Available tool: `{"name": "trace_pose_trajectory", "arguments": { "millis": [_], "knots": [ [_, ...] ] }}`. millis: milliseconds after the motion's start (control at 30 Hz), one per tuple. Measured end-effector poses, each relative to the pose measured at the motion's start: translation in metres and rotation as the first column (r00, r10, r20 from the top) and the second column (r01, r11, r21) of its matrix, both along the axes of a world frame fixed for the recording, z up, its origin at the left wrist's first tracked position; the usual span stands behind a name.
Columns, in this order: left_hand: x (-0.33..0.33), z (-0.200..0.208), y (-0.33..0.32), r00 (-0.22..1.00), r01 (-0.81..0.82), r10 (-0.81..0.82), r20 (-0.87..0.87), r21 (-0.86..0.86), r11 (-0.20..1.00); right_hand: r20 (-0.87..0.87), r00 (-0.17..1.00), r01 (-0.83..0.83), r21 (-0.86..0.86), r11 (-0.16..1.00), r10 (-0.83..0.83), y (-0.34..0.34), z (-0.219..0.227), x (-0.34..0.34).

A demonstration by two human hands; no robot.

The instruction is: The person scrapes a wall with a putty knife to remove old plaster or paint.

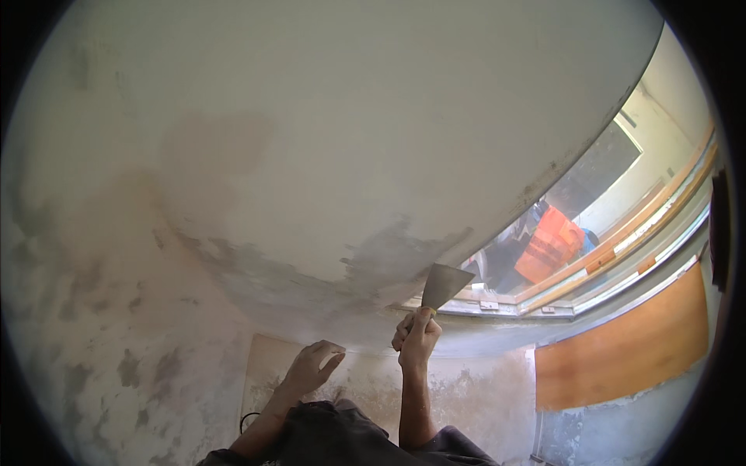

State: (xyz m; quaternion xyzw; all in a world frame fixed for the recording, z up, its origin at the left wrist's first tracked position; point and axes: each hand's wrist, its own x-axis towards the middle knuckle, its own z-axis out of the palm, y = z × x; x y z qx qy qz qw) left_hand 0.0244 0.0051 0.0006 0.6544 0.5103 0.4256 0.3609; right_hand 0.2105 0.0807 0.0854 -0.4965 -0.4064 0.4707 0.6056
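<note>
Open window (614,194) with wooden frame (622,241), orange object (550,245) outside, brown wooden panel (622,346) below.

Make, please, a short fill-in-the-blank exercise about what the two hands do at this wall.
1. The right hand grips a putty knife by its ____.
2. The left hand holds ____; its fingers are spread.
3. The blade points up to a ____ patch on the wall.
4. The window lies to the person's ____.

Missing words: handle; nothing; grey; right
</note>
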Motion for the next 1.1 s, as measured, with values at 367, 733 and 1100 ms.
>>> {"name": "trace_pose_trajectory", "arguments": {
  "millis": [367, 733, 1100],
  "knots": [
    [0.009, -0.012, 0.002, 0.989, 0.146, -0.146, 0.003, 0.008, 0.989, 0.143, 0.990, -0.023, 0.209, 0.978, -0.008, 0.008, 0.013, -0.011],
    [0.003, -0.012, -0.010, 0.981, 0.190, -0.190, 0.035, -0.012, 0.982, 0.060, 0.998, -0.022, 0.210, 0.978, 0.010, 0.025, 0.048, -0.013],
    [-0.031, -0.008, -0.023, 0.988, 0.142, -0.146, -0.043, -0.081, 0.986, -0.316, 0.946, -0.116, -0.103, 0.988, 0.079, -0.012, -0.145, -0.051]
  ]
}}
